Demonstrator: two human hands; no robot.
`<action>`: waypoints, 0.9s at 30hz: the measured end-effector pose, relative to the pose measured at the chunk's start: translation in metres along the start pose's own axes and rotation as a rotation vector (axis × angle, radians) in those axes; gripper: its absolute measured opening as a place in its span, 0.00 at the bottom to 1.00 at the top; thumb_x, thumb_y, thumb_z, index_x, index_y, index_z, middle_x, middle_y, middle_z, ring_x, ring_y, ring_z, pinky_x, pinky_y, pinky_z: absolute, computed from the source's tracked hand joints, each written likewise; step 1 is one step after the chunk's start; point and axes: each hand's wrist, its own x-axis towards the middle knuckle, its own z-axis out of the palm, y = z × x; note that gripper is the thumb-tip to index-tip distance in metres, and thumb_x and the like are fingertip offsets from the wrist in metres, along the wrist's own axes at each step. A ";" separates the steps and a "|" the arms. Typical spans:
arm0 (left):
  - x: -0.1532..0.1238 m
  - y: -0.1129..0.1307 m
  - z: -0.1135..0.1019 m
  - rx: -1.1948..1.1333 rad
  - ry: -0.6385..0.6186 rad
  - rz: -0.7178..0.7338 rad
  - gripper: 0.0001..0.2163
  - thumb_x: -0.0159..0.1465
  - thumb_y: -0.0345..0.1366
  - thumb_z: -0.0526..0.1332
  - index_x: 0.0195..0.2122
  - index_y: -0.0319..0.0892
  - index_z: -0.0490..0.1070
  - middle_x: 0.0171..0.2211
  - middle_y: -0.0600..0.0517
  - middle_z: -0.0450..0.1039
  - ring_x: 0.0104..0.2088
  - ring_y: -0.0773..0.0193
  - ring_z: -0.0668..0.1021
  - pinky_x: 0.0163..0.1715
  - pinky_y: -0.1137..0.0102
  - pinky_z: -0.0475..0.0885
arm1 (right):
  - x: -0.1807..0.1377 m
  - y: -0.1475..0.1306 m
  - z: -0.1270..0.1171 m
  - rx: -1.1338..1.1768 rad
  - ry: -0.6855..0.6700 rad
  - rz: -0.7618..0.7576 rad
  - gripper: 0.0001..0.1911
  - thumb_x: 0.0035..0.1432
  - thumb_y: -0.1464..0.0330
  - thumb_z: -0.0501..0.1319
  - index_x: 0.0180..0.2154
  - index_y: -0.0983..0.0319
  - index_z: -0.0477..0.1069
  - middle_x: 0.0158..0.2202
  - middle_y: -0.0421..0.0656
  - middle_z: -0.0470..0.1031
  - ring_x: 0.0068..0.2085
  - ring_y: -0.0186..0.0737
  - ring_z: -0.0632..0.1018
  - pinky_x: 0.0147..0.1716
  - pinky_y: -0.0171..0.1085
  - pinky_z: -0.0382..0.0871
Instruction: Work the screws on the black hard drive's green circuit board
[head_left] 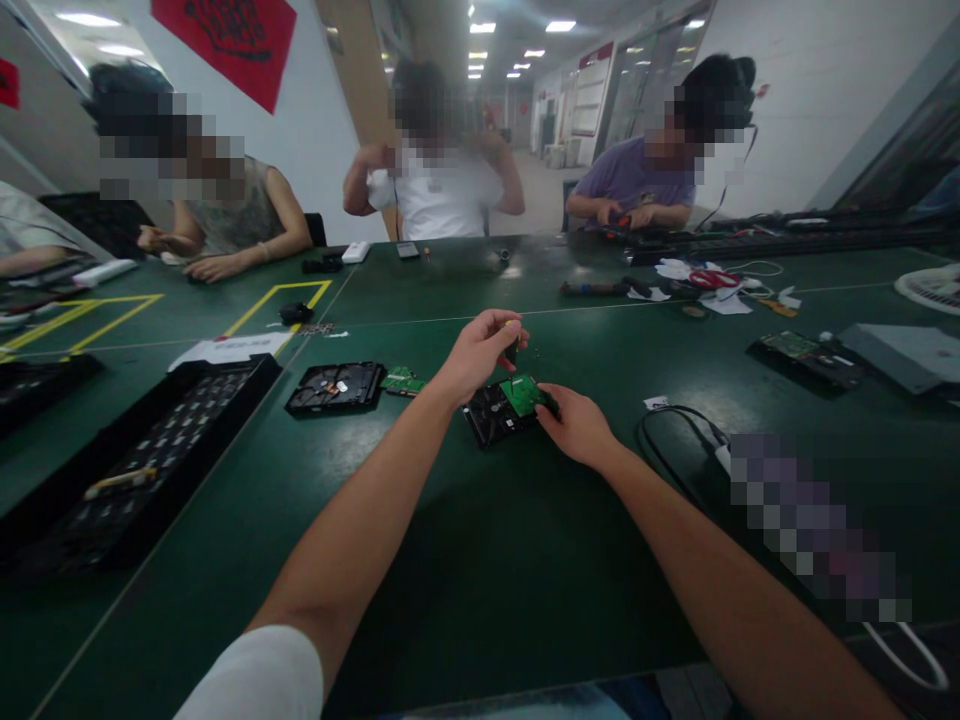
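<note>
In front of me on the table lies a black hard drive (489,420) with a green circuit board (520,398) on its right part. My left hand (481,352) is closed around the dark handle of a screwdriver (511,354), held upright with its tip down at the board. My right hand (579,428) grips the right end of the drive, thumb and fingers at its edge. A dark part shows by those fingers, too small to make out. Left of the drive are a loose green circuit board (403,381) and a second hard drive (336,388).
A long black tray (142,460) stands at left. At right are another drive with a green board (806,358), a grey box (904,355), a black cable (675,410) and a blurred-out power strip-like object. Several people sit across the table (450,600).
</note>
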 end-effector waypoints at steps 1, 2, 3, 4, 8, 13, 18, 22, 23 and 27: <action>0.000 0.000 0.000 -0.023 -0.004 -0.007 0.12 0.68 0.41 0.63 0.48 0.41 0.72 0.42 0.46 0.77 0.41 0.62 0.79 0.26 0.76 0.73 | 0.000 0.000 0.000 -0.003 0.001 0.003 0.23 0.71 0.62 0.57 0.63 0.61 0.69 0.60 0.49 0.76 0.56 0.50 0.78 0.54 0.44 0.71; 0.000 0.000 0.001 -0.038 -0.006 -0.013 0.11 0.69 0.41 0.62 0.48 0.40 0.72 0.43 0.45 0.78 0.42 0.62 0.79 0.27 0.75 0.74 | 0.000 0.000 0.000 -0.004 -0.001 0.007 0.23 0.71 0.62 0.57 0.63 0.61 0.69 0.61 0.49 0.76 0.57 0.50 0.78 0.54 0.44 0.71; 0.000 0.001 0.001 -0.045 -0.005 -0.018 0.11 0.69 0.41 0.61 0.47 0.40 0.72 0.43 0.45 0.78 0.42 0.61 0.79 0.27 0.74 0.75 | 0.000 0.000 0.000 -0.003 -0.004 0.009 0.23 0.71 0.62 0.57 0.63 0.61 0.69 0.61 0.49 0.76 0.57 0.50 0.78 0.54 0.45 0.71; 0.000 0.001 0.001 -0.044 -0.005 -0.019 0.11 0.70 0.42 0.61 0.46 0.40 0.73 0.44 0.44 0.77 0.43 0.61 0.79 0.28 0.73 0.76 | 0.000 0.000 0.000 0.002 -0.006 0.009 0.23 0.71 0.62 0.57 0.64 0.61 0.68 0.61 0.49 0.76 0.56 0.50 0.78 0.54 0.45 0.71; 0.000 -0.001 0.002 0.037 -0.005 0.023 0.13 0.67 0.46 0.65 0.43 0.41 0.75 0.39 0.48 0.75 0.38 0.65 0.77 0.29 0.74 0.76 | -0.001 -0.001 -0.002 0.029 0.000 -0.015 0.24 0.71 0.62 0.57 0.64 0.61 0.68 0.61 0.50 0.76 0.57 0.49 0.78 0.57 0.46 0.70; -0.001 -0.002 0.001 0.154 0.005 0.073 0.15 0.65 0.48 0.67 0.43 0.42 0.79 0.33 0.51 0.72 0.31 0.69 0.73 0.27 0.76 0.73 | -0.001 -0.002 -0.003 0.032 -0.006 -0.012 0.23 0.71 0.62 0.57 0.64 0.60 0.69 0.61 0.50 0.75 0.54 0.49 0.79 0.54 0.45 0.72; -0.001 0.000 -0.003 0.126 -0.043 0.071 0.16 0.66 0.45 0.67 0.51 0.42 0.77 0.37 0.49 0.75 0.35 0.66 0.76 0.26 0.76 0.73 | -0.001 -0.001 -0.001 0.023 0.002 -0.012 0.23 0.70 0.62 0.58 0.63 0.60 0.70 0.62 0.49 0.75 0.56 0.50 0.78 0.55 0.45 0.72; 0.000 0.003 -0.003 -0.026 -0.054 -0.005 0.13 0.69 0.41 0.62 0.51 0.41 0.73 0.43 0.45 0.77 0.42 0.61 0.80 0.27 0.75 0.75 | -0.001 0.000 0.000 0.020 0.000 -0.005 0.23 0.70 0.63 0.58 0.63 0.61 0.69 0.61 0.50 0.76 0.55 0.50 0.79 0.53 0.45 0.73; 0.000 0.003 -0.002 -0.057 -0.049 -0.021 0.11 0.70 0.40 0.61 0.50 0.41 0.72 0.44 0.45 0.77 0.42 0.61 0.81 0.28 0.73 0.76 | -0.001 0.000 0.000 0.017 -0.001 -0.004 0.23 0.70 0.62 0.57 0.63 0.60 0.69 0.61 0.50 0.76 0.54 0.50 0.80 0.53 0.45 0.73; 0.000 0.002 0.002 -0.074 -0.019 -0.019 0.09 0.71 0.40 0.59 0.46 0.41 0.73 0.42 0.46 0.76 0.41 0.62 0.80 0.31 0.71 0.78 | -0.001 0.001 0.000 0.022 0.008 -0.015 0.22 0.71 0.62 0.57 0.63 0.59 0.70 0.61 0.48 0.75 0.56 0.50 0.79 0.56 0.46 0.71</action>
